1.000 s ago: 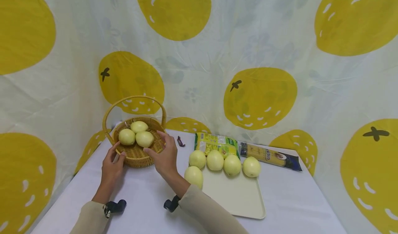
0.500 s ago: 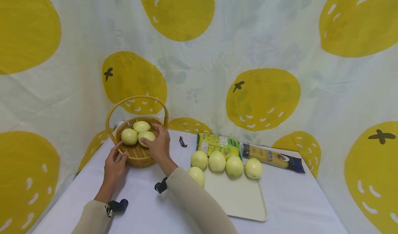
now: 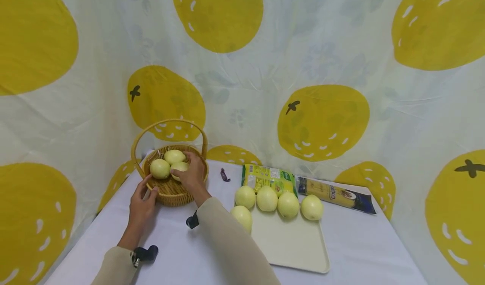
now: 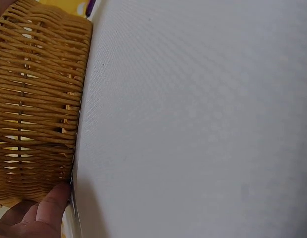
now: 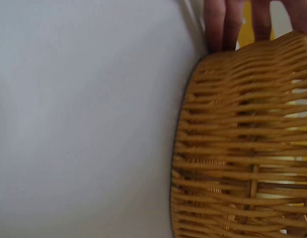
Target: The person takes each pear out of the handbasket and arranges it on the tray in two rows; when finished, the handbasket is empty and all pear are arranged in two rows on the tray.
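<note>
A wicker basket point(image 3: 176, 199) with a tall arched handle stands at the far left of the table, holding three pale yellow-green round fruits. In the head view, my right hand point(image 3: 195, 176) reaches inside and grips the front right fruit point(image 3: 179, 172) between thumb and fingers. The two others, a left fruit point(image 3: 160, 169) and a back fruit point(image 3: 174, 156), lie against it. My left hand point(image 3: 141, 205) holds the basket's left front side from outside. The left wrist view has its fingers point(image 4: 51, 208) touching the woven wall near the base. The right wrist view shows mostly the basket wall point(image 5: 242, 144).
Right of centre lies a cream tray point(image 3: 291, 243), with several similar fruits point(image 3: 267, 199) along its back and left edges. Behind it rest a yellow-green packet point(image 3: 267, 177) and a pasta packet point(image 3: 337, 194). A small dark wrapped piece point(image 3: 225, 175) lies beside the basket.
My right hand has moved left from the basket's right side and closed round the front right fruit, which has hardly moved. My left hand keeps its place on the basket.
</note>
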The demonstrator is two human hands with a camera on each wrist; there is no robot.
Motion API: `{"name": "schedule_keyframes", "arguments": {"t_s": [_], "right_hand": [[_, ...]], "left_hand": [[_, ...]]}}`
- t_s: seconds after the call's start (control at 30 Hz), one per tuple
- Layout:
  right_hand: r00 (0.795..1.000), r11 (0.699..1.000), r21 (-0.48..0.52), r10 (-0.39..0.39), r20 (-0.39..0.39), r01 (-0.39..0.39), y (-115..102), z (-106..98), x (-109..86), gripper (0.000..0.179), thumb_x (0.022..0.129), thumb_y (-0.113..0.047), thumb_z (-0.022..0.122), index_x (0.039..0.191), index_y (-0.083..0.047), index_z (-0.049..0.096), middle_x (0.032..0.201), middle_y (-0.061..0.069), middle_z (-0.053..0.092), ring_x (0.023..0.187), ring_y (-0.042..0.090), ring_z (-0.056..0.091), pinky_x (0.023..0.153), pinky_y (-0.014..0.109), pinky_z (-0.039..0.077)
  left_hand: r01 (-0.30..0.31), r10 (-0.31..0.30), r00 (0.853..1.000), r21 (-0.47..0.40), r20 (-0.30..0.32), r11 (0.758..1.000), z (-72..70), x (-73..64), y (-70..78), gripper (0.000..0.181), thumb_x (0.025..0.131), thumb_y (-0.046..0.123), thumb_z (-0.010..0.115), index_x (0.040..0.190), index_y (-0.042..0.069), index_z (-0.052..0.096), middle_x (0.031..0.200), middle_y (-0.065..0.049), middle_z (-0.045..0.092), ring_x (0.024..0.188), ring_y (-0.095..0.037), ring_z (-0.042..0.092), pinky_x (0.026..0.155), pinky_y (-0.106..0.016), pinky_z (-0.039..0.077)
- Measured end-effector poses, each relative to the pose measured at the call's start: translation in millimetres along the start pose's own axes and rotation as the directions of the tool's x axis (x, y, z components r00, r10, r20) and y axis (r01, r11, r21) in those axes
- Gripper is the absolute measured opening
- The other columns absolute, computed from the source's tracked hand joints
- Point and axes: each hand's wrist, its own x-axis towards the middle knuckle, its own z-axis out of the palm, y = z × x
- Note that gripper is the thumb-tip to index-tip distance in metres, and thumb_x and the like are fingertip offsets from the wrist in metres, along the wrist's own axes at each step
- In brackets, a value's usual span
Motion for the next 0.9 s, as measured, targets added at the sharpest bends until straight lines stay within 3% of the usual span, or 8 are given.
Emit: {"name": "schedule_keyframes", "arguments": {"t_s": [0.33,0.6,0.73,0.9], "right_hand": [[0.997,0.988,-0.156,0.002,0.083,0.011,9.4,0.8,4.2,0.072,0.079,-0.022,0.096,0.143,-0.014,0.065,0.142,0.006,0.068,0.136,0.025,0.061,0.118,0.038,0.051],[0.992,0.939,-0.339,-0.022,0.123,0.063,13.5,5.6,5.5,0.069,0.077,-0.036,0.097,0.137,-0.015,0.071,0.134,0.01,0.064,0.129,0.025,0.056,0.112,0.036,0.05],[0.994,0.935,-0.349,-0.026,0.109,0.062,12.5,4.6,3.1,0.062,0.077,-0.034,0.098,0.129,-0.013,0.073,0.125,0.009,0.064,0.119,0.022,0.057,0.105,0.034,0.052],[0.993,0.942,-0.333,-0.002,0.121,0.042,10.0,3.3,0.4,0.056,0.081,-0.031,0.095,0.126,-0.014,0.066,0.12,0.006,0.071,0.114,0.022,0.067,0.097,0.032,0.058]], "left_hand": [[-0.016,0.016,1.0,-0.001,-0.008,1.0,2.3,0.4,-3.7,0.061,0.112,0.026,0.053,0.169,0.027,0.031,0.178,-0.011,0.021,0.163,-0.045,0.022,0.131,-0.063,0.028],[-0.01,0.01,1.0,-0.01,-0.019,1.0,1.7,0.0,-6.1,0.061,0.111,0.027,0.055,0.168,0.03,0.033,0.176,-0.016,0.026,0.162,-0.045,0.024,0.131,-0.065,0.027],[-0.009,0.009,1.0,-0.011,-0.012,1.0,1.9,-0.2,-6.5,0.062,0.111,0.028,0.054,0.169,0.03,0.032,0.177,-0.015,0.024,0.163,-0.044,0.023,0.132,-0.064,0.026],[-0.017,0.016,1.0,-0.017,-0.011,1.0,1.5,-0.1,-5.6,0.062,0.111,0.027,0.055,0.169,0.028,0.032,0.177,-0.014,0.023,0.163,-0.044,0.022,0.131,-0.062,0.029]]}}
